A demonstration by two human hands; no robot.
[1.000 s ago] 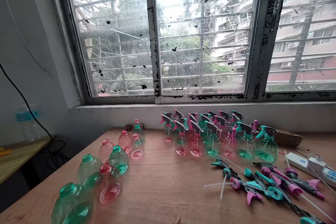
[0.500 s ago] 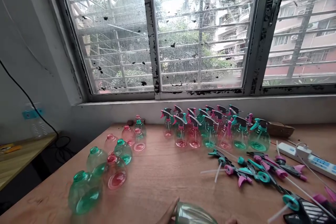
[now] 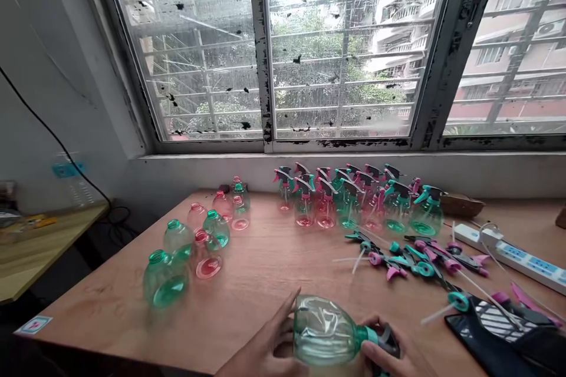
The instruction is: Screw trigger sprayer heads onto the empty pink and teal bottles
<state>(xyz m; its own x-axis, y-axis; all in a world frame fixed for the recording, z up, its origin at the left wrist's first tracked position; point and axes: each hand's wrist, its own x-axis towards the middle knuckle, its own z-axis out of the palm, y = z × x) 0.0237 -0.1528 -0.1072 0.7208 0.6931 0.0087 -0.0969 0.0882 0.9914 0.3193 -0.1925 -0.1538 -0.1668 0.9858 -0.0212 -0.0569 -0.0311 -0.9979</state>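
A clear green spray bottle lies on its side in the air above the table's near edge, base to the left. My left hand cups its base end, fingers wrapped round the bottom. At the neck on the right, my right hand grips the black and teal spray head, its fingers around the teal collar. The dip tube inside cannot be made out. Loose spray heads in black, pink and teal lie in a pile beyond my right hand.
Several open green and pink bottles stand at the left. Several bottles with spray heads stand by the wall under the window. A white power strip and a dark pouch lie at the right.
The view has tilted downward, so both hands and the whole bottle now show. Before, only the bottle's base end and some fingers showed at the bottom edge.
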